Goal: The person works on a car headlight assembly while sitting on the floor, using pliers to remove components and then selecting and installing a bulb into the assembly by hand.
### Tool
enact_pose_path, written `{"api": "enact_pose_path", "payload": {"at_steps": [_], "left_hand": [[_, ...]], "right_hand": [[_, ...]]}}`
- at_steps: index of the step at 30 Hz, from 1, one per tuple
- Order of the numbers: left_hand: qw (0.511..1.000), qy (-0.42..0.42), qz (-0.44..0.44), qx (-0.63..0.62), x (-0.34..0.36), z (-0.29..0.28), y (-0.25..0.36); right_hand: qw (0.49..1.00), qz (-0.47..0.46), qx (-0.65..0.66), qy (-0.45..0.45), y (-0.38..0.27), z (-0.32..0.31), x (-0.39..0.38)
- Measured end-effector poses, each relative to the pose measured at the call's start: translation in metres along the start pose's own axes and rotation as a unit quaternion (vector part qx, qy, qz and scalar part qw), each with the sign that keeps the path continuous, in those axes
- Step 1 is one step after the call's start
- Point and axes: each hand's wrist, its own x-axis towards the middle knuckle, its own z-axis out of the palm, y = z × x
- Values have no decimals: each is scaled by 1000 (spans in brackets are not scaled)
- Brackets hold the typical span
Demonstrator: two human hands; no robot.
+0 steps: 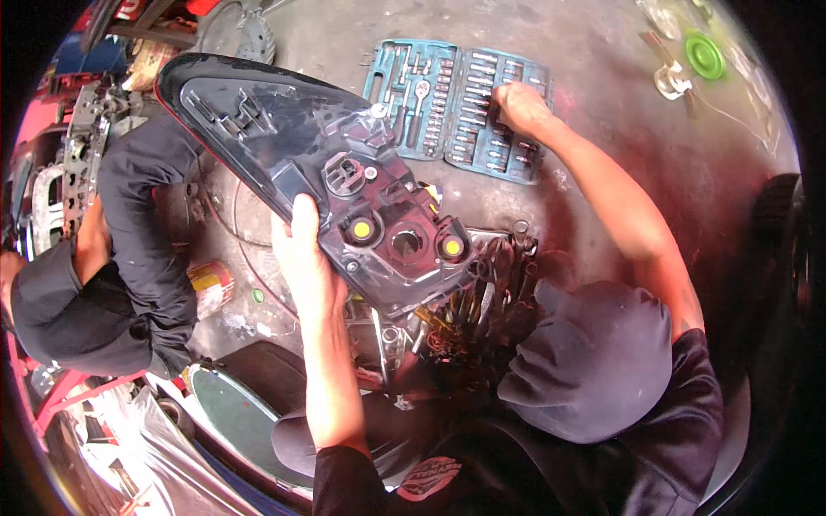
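Observation:
My left hand (310, 258) grips the lower edge of a car light assembly (297, 112), thumb on its back face. The light is tilted, with a long dark pointed end toward the upper left. Two round holders with yellow centres and a dark round opening show on its back. Farther off on the floor lies an open teal socket set case (456, 129), with rows of sockets and a ratchet (420, 96). Over its right half is my right hand (523, 109), its fingers curled and closed; what they hold, if anything, is hidden.
Another person in dark clothes (151, 232) crouches at left. A pile of loose hand tools (486, 297) lies below the light. A green round lid (705, 56) is at far right, and a can (211, 284) stands left of my left forearm.

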Motion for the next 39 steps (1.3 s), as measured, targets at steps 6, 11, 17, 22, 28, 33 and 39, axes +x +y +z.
{"api": "enact_pose_path", "payload": {"at_steps": [6, 11, 17, 22, 28, 33, 39], "left_hand": [[1000, 26, -9, 1, 5, -1, -4], [1000, 14, -12, -20, 6, -3, -3], [999, -5, -22, -28, 2, 3, 3], [1000, -1, -6, -6, 0, -5, 5], [1000, -11, 6, -18, -3, -2, 10], [999, -31, 12, -20, -9, 6, 16], [997, -40, -17, -60, -10, 5, 16]], "right_hand": [[767, 180, 615, 26, 27, -1, -26], [469, -37, 883, -11, -29, -59, -81], [476, -89, 872, -73, -86, -116, -100], [494, -107, 858, -91, -110, -144, -110], [523, -115, 842, -69, -123, -165, -122], [513, -104, 851, -40, -128, -174, -126], [512, -106, 852, -18, -128, -168, -125]]}}
